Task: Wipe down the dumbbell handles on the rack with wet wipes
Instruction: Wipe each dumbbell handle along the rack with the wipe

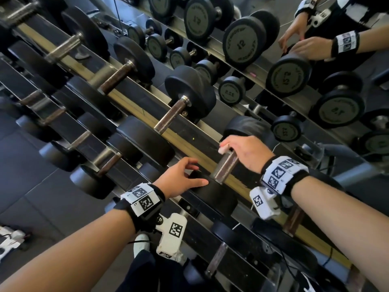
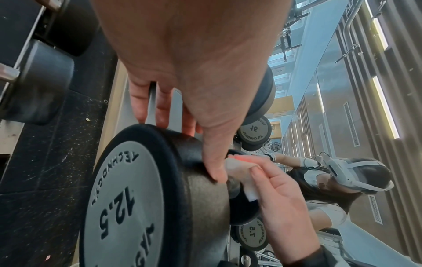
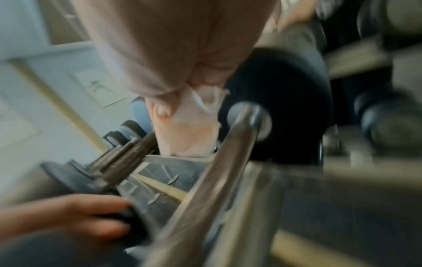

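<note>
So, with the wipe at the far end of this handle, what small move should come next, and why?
Probably slide the right hand with the wipe down the handle toward the near weight. The wipe sits at the handle's far end, the metal below it is uncovered, and the left hand rests on the near weight and seems to steady the dumbbell.

left hand (image 2: 194,59) fills the top of the view, palm toward the lens, fingers (image 2: 163,106) and thumb resting on the black rim of a dumbbell head (image 2: 141,198) marked "12.5". at 3 o'clock of that head, right hand (image 2: 280,198) holds a white wet wipe (image 2: 239,173) against the handle, mostly hidden. mirror (image 2: 342,126) at 3 o'clock reflects a person wearing a headset. speckled dark floor (image 2: 57,171) at 9 o'clock.
</note>
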